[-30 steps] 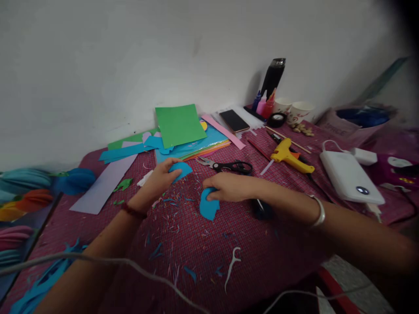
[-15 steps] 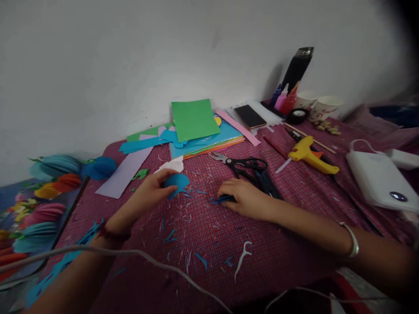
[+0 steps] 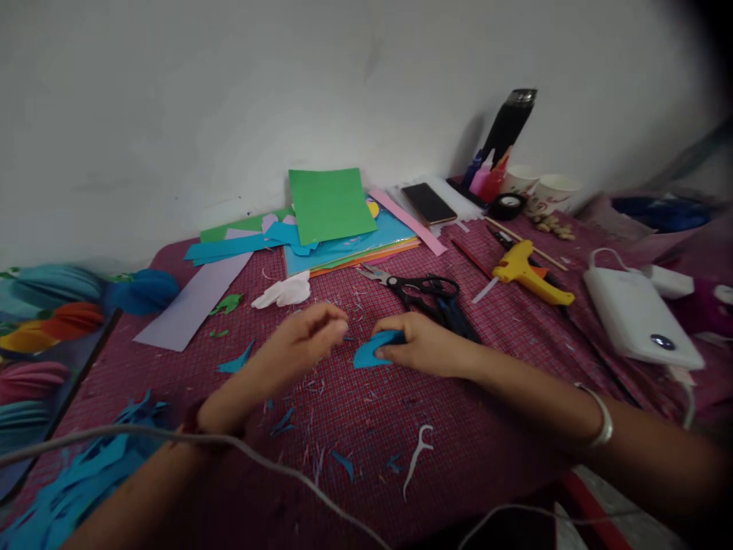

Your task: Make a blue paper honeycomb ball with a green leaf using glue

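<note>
Blue cut paper point(image 3: 369, 353) with a rounded edge is pinched between the thumb and fingers of my right hand point(image 3: 415, 344), low over the checked tablecloth. My left hand point(image 3: 321, 332) is a little to the left, its fingers curled and thumb drawn close, with nothing visible in them. A gap separates it from the paper. Black-handled scissors point(image 3: 421, 286) lie just behind my right hand, blades pointing left. Small blue and pale paper scraps point(image 3: 343, 462) are scattered under and in front of both hands.
Colored paper sheets point(image 3: 332, 206) are stacked at the back. To the right lie a yellow glue gun point(image 3: 530, 271), a phone point(image 3: 429, 202) and a white device point(image 3: 638, 313). A cable point(image 3: 257, 454) crosses the foreground. Folded paper balls point(image 3: 57, 286) sit at left.
The blue paper circle has left my left hand, and blue paper now shows more fully in my right. My left hand has moved right, closer to the right hand. The view has shifted slightly.
</note>
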A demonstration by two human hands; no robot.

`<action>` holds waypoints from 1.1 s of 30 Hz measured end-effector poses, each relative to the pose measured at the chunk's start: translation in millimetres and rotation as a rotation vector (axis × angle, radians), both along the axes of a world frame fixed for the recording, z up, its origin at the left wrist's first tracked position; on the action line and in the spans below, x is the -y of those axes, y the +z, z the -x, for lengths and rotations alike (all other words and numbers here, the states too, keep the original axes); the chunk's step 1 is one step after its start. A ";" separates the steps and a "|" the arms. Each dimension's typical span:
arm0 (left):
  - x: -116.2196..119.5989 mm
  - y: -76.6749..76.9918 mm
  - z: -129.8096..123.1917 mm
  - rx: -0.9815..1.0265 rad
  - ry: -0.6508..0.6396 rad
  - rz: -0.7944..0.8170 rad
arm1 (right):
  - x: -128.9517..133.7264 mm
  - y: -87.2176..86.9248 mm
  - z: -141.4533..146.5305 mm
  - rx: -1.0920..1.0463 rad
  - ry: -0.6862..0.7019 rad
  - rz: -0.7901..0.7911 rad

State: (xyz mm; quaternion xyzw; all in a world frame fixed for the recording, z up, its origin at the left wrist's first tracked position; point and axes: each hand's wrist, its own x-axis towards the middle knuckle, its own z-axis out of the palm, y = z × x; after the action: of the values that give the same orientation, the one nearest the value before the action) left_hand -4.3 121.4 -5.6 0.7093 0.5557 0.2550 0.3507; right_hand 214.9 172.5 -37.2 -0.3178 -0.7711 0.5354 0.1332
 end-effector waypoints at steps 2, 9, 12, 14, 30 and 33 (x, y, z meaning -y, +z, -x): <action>17.8 -1.9 -17.7 -0.019 -0.084 0.057 | 2.9 3.0 5.7 -0.055 0.011 0.016; 31.2 -28.3 -31.3 -0.322 -0.008 -0.155 | 7.3 6.2 9.2 -0.094 0.034 -0.208; 25.6 -32.8 -23.2 -0.272 -0.022 -0.190 | 1.9 4.1 1.9 -0.220 0.024 -0.150; 23.2 -34.4 -18.5 -0.254 -0.016 -0.174 | -3.7 0.7 -3.7 -0.312 -0.036 -0.117; 28.4 -43.1 -18.6 -0.223 -0.015 -0.067 | -4.8 2.2 -14.1 0.070 0.227 -0.416; 25.2 -42.3 -19.8 -0.271 -0.007 -0.140 | -3.5 2.8 -13.8 0.088 0.186 -0.473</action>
State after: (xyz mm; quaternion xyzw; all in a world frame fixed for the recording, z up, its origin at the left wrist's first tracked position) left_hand 15.4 96.2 -47.9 0.7620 0.5762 0.1939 0.2229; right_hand 228.6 176.0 -34.4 -0.2286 -0.9058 0.3359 0.1205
